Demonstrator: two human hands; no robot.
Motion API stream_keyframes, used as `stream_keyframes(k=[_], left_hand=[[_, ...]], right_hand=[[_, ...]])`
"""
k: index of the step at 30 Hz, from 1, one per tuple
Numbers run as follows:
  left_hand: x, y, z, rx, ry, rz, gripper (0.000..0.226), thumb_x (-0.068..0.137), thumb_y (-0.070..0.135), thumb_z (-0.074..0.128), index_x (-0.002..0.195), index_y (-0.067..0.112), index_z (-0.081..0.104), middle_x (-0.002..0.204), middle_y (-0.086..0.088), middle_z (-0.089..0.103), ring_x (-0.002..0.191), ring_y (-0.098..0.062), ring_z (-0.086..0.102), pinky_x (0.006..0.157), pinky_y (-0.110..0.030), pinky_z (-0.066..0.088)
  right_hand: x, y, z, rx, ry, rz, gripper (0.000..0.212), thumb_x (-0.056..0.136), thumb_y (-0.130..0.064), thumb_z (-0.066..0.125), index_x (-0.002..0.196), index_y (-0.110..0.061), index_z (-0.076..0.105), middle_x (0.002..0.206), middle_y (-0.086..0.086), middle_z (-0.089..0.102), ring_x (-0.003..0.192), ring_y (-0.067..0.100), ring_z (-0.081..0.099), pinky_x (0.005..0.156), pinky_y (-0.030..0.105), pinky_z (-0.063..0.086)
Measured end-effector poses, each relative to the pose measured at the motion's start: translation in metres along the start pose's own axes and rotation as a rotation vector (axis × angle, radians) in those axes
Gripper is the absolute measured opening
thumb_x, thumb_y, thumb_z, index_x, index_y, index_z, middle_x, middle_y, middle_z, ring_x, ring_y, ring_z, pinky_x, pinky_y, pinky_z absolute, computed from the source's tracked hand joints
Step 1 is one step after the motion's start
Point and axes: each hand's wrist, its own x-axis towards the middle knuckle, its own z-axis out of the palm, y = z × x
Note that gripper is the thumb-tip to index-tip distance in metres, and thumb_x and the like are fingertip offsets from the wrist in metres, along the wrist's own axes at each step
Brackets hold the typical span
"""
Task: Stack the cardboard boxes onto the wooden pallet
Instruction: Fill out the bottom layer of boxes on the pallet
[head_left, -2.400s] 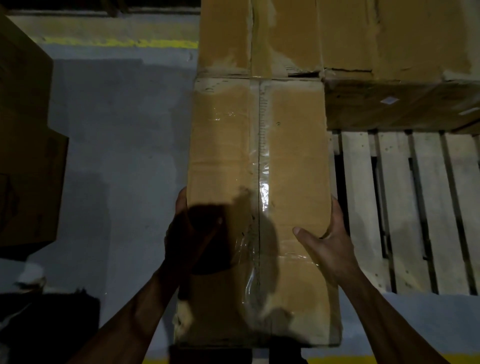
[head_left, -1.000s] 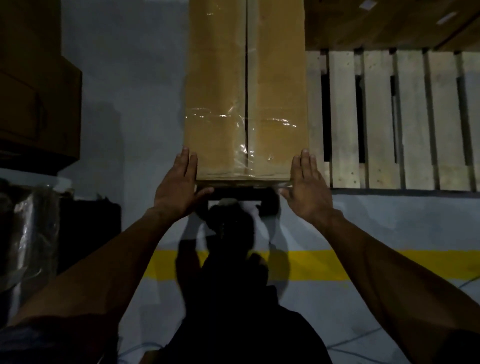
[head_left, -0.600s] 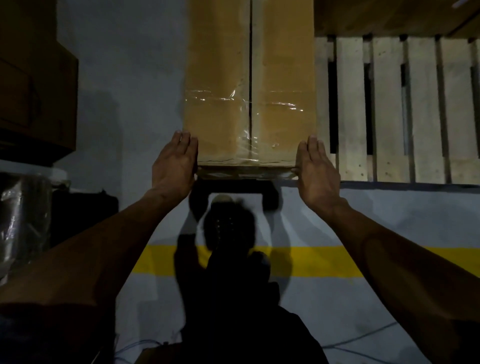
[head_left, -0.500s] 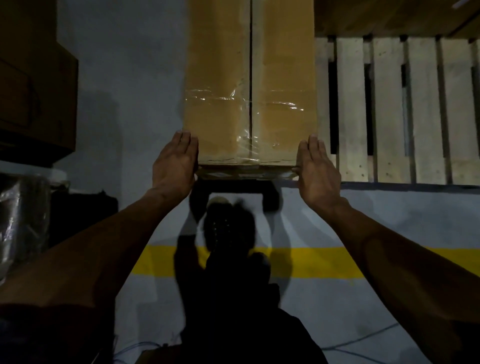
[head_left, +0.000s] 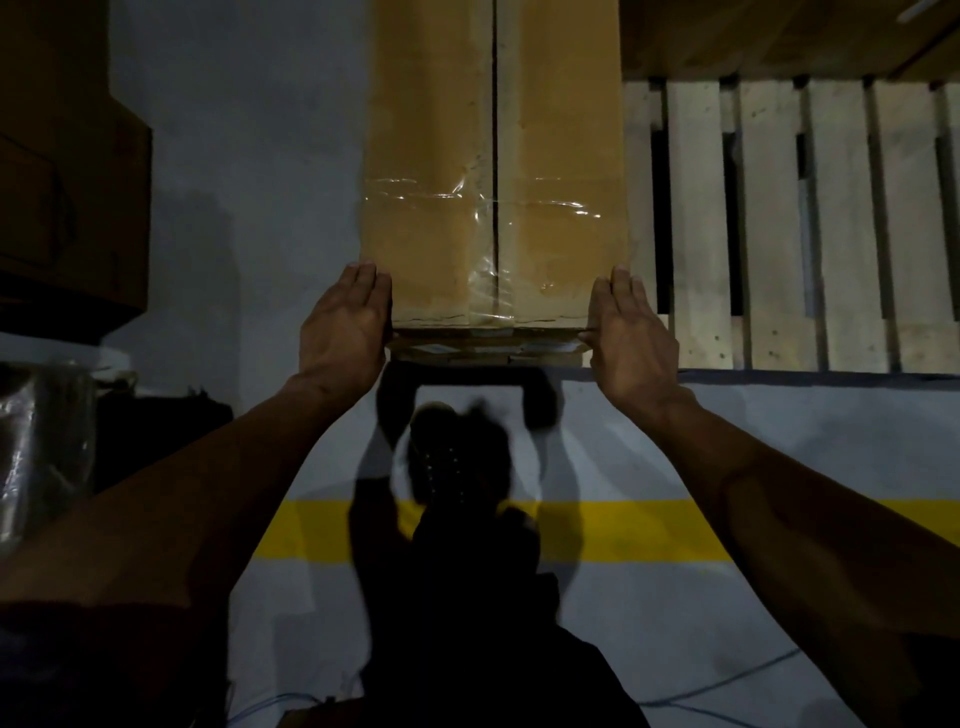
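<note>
Brown cardboard filling the upper middle: a long cardboard box lying flat, stretching from the centre toward twelve o'clock and running out of the top edge, with a dark seam down its length and crinkled clear tape shining across the near end. Sitting on the left edge of the wooden pallet, with pale slats showing at about two o'clock, just beside the box's right side. Bracing the near corners of the box from both sides: left hand at about ten o'clock of centre, fingers straight and held together, palm pressing flat against the left side; right hand at about two o'clock of centre, fingers likewise straight and together, palm pressing flat against the right side. Neither hand curling around anything. Both bare forearms reaching in from the lower corners at seven and five o'clock. Resting further back on the pallet, at one o'clock, the shadowed side of another cardboard box. Standing at nine to ten o'clock, well apart from the pallet, a dark stack of boxes, and below it at eight o'clock, something wrapped in glinting plastic film. Crossing the grey concrete floor at six o'clock, a yellow painted line, partly hidden under a dark shadow of a head and arms. Trailing over the floor near five o'clock, a thin blue cable.
</note>
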Motion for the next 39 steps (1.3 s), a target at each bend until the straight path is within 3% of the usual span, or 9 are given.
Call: stream_keyframes(k=[10, 15, 19, 23, 29, 39], left_hand=[[0.001, 0.006, -0.004, 0.035, -0.041, -0.043, 0.068, 0.083, 0.013, 0.067, 0.142, -0.006, 0.040, 0.146, -0.030, 0.041, 0.135, -0.047, 0.039, 0.108, -0.051, 0.037], [-0.015, 0.030, -0.042, 0.069, -0.161, -0.041, 0.048, 0.086, 0.023, 0.060, 0.129, 0.007, 0.050, 0.131, -0.015, 0.053, 0.123, -0.037, 0.045, 0.094, -0.043, 0.042], [-0.049, 0.067, -0.089, 0.070, -0.229, -0.101, 0.040, 0.094, 0.033, 0.050, 0.128, 0.011, 0.051, 0.129, -0.011, 0.057, 0.122, -0.032, 0.048, 0.098, -0.041, 0.040], [-0.080, 0.105, -0.146, 0.019, -0.267, -0.120, 0.034, 0.094, 0.033, 0.050, 0.121, 0.012, 0.056, 0.122, -0.012, 0.062, 0.116, -0.031, 0.053, 0.099, -0.037, 0.037], [-0.108, 0.149, -0.206, -0.038, -0.170, -0.089, 0.039, 0.096, 0.041, 0.049, 0.124, 0.016, 0.058, 0.121, -0.013, 0.064, 0.115, -0.031, 0.056, 0.098, -0.038, 0.040], [-0.113, 0.215, -0.293, -0.131, -0.072, 0.149, 0.049, 0.099, 0.036, 0.048, 0.141, 0.009, 0.048, 0.137, -0.014, 0.056, 0.125, -0.030, 0.050, 0.104, -0.038, 0.038]], right_hand=[[-0.001, 0.000, -0.011, -0.015, -0.088, -0.008, 0.083, 0.095, -0.013, 0.064, 0.159, -0.007, 0.012, 0.168, 0.016, 0.003, 0.154, 0.033, 0.010, 0.118, 0.042, 0.028], [-0.032, 0.001, -0.043, 0.094, -0.167, 0.006, 0.052, 0.096, -0.019, 0.059, 0.145, -0.008, 0.041, 0.152, 0.014, 0.038, 0.140, 0.036, 0.033, 0.105, 0.046, 0.042], [-0.093, 0.002, -0.083, 0.198, -0.227, 0.114, 0.052, 0.103, -0.028, 0.048, 0.150, -0.007, 0.039, 0.153, 0.017, 0.040, 0.141, 0.036, 0.035, 0.111, 0.043, 0.037], [-0.159, 0.011, -0.131, 0.385, -0.191, 0.248, 0.057, 0.103, -0.038, 0.051, 0.152, -0.011, 0.039, 0.155, 0.012, 0.042, 0.141, 0.033, 0.039, 0.110, 0.043, 0.039], [-0.222, 0.035, -0.187, 0.564, -0.062, 0.380, 0.061, 0.101, -0.046, 0.054, 0.152, -0.015, 0.041, 0.154, 0.011, 0.045, 0.138, 0.036, 0.043, 0.109, 0.047, 0.041], [-0.254, 0.049, -0.270, 0.718, 0.118, 0.497, 0.060, 0.100, -0.047, 0.053, 0.151, -0.016, 0.042, 0.150, 0.012, 0.048, 0.135, 0.034, 0.047, 0.104, 0.043, 0.044]])
